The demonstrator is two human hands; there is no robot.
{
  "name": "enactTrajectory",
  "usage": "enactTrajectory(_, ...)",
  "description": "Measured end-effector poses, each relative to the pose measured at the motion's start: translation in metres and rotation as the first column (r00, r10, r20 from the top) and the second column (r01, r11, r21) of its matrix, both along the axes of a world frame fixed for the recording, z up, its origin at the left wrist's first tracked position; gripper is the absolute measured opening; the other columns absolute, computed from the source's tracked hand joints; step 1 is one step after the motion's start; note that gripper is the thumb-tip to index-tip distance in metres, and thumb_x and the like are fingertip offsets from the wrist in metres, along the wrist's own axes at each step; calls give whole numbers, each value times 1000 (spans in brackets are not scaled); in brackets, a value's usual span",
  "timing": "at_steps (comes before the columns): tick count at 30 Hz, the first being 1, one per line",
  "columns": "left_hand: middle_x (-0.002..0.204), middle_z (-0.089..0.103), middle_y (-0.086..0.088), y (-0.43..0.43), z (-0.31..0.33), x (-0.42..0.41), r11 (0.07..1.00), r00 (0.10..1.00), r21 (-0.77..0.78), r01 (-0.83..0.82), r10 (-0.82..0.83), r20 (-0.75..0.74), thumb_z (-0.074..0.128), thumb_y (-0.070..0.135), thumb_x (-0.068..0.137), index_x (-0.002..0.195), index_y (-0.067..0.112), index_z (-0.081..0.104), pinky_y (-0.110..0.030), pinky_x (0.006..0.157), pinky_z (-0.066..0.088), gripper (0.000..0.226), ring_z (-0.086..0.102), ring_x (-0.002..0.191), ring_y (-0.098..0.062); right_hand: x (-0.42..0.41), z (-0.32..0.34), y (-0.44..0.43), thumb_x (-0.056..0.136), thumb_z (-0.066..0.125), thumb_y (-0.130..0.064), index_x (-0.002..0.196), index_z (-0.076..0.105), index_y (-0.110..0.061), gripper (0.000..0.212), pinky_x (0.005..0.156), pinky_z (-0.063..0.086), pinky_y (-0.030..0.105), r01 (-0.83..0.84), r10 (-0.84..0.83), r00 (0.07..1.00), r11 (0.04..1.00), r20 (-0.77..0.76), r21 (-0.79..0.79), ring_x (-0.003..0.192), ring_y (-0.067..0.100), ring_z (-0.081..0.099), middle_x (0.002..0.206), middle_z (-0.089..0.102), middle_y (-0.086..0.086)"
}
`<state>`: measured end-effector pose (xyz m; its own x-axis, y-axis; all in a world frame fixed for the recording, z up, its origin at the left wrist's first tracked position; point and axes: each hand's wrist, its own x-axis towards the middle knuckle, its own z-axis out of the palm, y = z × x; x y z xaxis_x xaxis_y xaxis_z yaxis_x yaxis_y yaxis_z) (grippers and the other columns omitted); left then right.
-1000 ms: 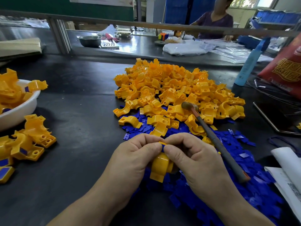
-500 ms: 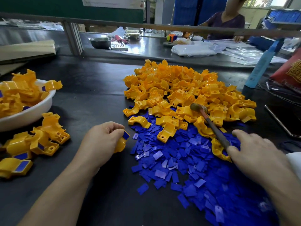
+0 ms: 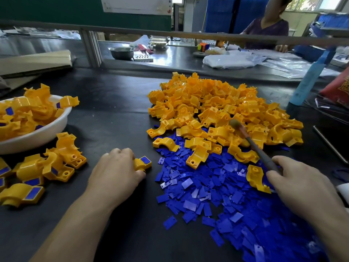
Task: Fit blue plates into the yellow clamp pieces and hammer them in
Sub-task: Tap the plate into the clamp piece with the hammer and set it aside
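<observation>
Table [image 3: 117, 110]: dark, carries everything.
Yellow clamp pieces [image 3: 217, 103]: heap, with the blue plates [image 3: 217, 195] spread nearer.
Right grip [image 3: 302, 184]: has left the clamp and is curled round the hammer [image 3: 253, 146] handle.
Left grip [image 3: 115, 171]: has moved left, pinching the plated clamp piece [image 3: 142, 163] onto bare table.
Meaning: hammering likely next.

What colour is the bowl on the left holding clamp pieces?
The bowl is white, seen best in the head view.

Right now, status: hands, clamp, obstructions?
Left hand holds clamp piece on table, blue plate showing in it. Right hand grips hammer handle, head on yellow pile. Loose blue plates lie between.
</observation>
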<state>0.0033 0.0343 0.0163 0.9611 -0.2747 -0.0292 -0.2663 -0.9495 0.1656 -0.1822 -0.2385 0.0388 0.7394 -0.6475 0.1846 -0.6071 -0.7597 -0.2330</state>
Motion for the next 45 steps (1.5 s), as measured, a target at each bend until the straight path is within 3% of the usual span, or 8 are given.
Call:
enactTrajectory(5, 108, 58, 6, -3, -6, 1, 996, 999, -81, 35, -32, 37, 69, 55, 81, 120, 31, 56, -32, 77, 48, 47, 54, 100, -16, 0, 25, 35, 91, 44, -37, 100, 46, -61, 26, 40, 48, 27, -237, 108, 905, 932, 412, 276, 51, 13, 61, 60, 61, 0)
enactTrajectory(9, 107, 58, 8, -4, -9, 2, 991, 999, -129, 31, -27, 34, 71, 54, 80, 119, 32, 57, -32, 79, 49, 47, 53, 100, -15, 2, 33, 76, 90, 47, -36, 100, 40, -74, 40, 40, 46, 17, -442, 282, 889, 734, 361, 515, 45, 7, 57, 65, 64, -12)
enactTrajectory(17, 109, 60, 5, -2, -13, 5, 985, 997, -165, 44, -32, 72, 72, 53, 79, 118, 30, 60, -31, 73, 43, 46, 54, 101, -18, 7, 16, 99, 91, 49, -41, 107, 25, -76, 46, 73, 44, 12, -539, 501, 842, 791, 197, 291, 82, -8, 55, 90, 57, -30)
enactTrajectory(23, 101, 57, 7, -3, -13, 7, 985, 997, -166, 42, -31, 68, 72, 51, 80, 111, 30, 61, -32, 76, 48, 39, 53, 95, -16, 12, 7, 106, 97, 40, -44, 135, 23, -51, 43, 85, 46, 19, -536, 545, 837, 808, 33, 246, 98, 2, 56, 109, 60, -15)
enactTrajectory(30, 109, 61, 4, -3, -13, 6, 985, 994, -161, 63, -47, 102, 70, 50, 81, 115, 29, 61, -29, 72, 39, 41, 54, 101, -18, 13, 12, 105, 92, 48, -41, 125, 34, -61, 41, 70, 43, 10, -549, 502, 834, 794, 229, 261, 81, -9, 54, 80, 59, -23)
enactTrajectory(34, 105, 60, 6, -4, -12, 7, 985, 996, -162, 52, -39, 83, 70, 52, 80, 111, 30, 61, -30, 73, 44, 39, 54, 97, -17, 23, 8, 114, 98, 39, -42, 134, 24, -51, 40, 71, 45, 16, -537, 542, 838, 801, 61, 263, 80, 1, 53, 90, 56, -16)
enactTrajectory(39, 106, 59, 6, -3, -13, 8, 984, 996, -167, 53, -40, 80, 71, 52, 80, 114, 29, 61, -30, 72, 41, 42, 54, 99, -17, 20, 17, 105, 94, 47, -38, 99, 25, -78, 46, 59, 44, 15, -526, 511, 848, 777, 141, 345, 70, -5, 54, 88, 54, -33)
enactTrajectory(45, 111, 59, 6, -2, -11, 5, 987, 999, -161, 30, -23, 45, 69, 53, 81, 121, 31, 58, -29, 75, 44, 47, 53, 101, -15, 12, 10, 66, 84, 53, -41, 111, 44, -61, 36, 35, 35, 16, -298, 268, 923, 952, 275, 72, 55, 9, 57, 62, 56, -13)
